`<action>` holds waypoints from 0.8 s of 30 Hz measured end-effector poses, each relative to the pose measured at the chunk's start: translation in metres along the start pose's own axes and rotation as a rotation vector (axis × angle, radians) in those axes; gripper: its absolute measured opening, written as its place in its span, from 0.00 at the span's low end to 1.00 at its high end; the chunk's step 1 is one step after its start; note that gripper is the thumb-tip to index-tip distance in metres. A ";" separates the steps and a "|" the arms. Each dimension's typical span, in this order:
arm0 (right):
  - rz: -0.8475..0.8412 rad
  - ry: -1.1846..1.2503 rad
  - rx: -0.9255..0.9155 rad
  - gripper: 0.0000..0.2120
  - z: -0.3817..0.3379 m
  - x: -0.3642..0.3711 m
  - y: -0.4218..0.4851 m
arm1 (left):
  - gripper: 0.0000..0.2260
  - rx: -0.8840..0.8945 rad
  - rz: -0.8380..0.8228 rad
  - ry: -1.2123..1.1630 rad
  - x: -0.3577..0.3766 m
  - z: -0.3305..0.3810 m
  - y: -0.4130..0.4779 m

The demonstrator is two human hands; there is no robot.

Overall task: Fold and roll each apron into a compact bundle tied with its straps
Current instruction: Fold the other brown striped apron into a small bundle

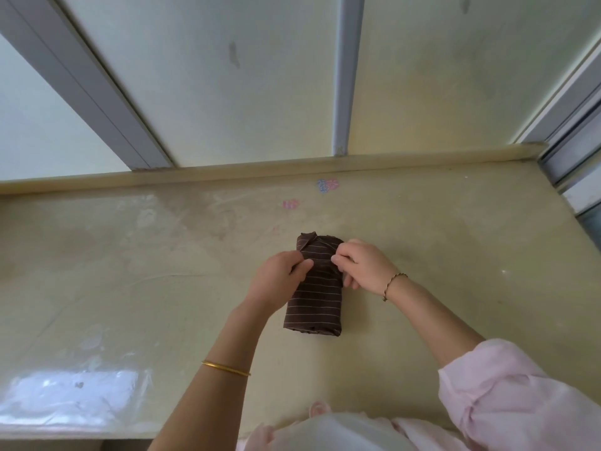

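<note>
Near the middle of the worktop (130, 255), somewhat toward its right side and well short of the back edge, lies the apron (313, 307). It is rolled into a short, thick bundle of dark brown cloth with thin pale stripes, its length running from the near edge toward the back. The left hand (279, 275) grasps the bundle's left flank about midway along, with thumb and fingertips pinching the cloth on top. The right hand (361, 265) comes from the opposite side and pinches the cloth there too, fingers curled, close to the left hand's fingertips. Whether either pinch holds a strap or plain fabric cannot be told. At the far end of the bundle a loose fold stands up.

A gold bangle (226, 368) sits on the left forearm, a thin bracelet (393, 283) on the right wrist, and a pale pink sleeve (507, 395) is pushed up the right arm. Small pink and blue marks (327, 185) show near the worktop's back edge.
</note>
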State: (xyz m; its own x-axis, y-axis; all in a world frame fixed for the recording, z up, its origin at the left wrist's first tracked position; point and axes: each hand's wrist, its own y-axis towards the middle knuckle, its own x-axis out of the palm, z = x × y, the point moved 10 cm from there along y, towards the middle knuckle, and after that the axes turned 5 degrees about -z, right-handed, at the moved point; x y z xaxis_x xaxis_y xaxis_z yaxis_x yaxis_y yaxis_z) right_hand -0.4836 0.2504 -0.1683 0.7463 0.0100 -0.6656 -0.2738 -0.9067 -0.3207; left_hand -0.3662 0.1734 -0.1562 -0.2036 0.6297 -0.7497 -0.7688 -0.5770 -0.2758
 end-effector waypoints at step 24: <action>0.214 0.239 -0.031 0.08 0.010 -0.010 -0.006 | 0.02 0.006 -0.049 -0.160 0.019 0.029 0.024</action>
State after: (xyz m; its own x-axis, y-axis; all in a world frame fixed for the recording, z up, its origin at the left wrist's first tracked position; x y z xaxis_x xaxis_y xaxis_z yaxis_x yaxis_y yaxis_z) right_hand -0.4954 0.2601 -0.1664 0.7962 -0.2783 -0.5373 -0.4242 -0.8899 -0.1677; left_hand -0.4059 0.1864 -0.1596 -0.2597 0.7321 -0.6298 -0.7834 -0.5410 -0.3059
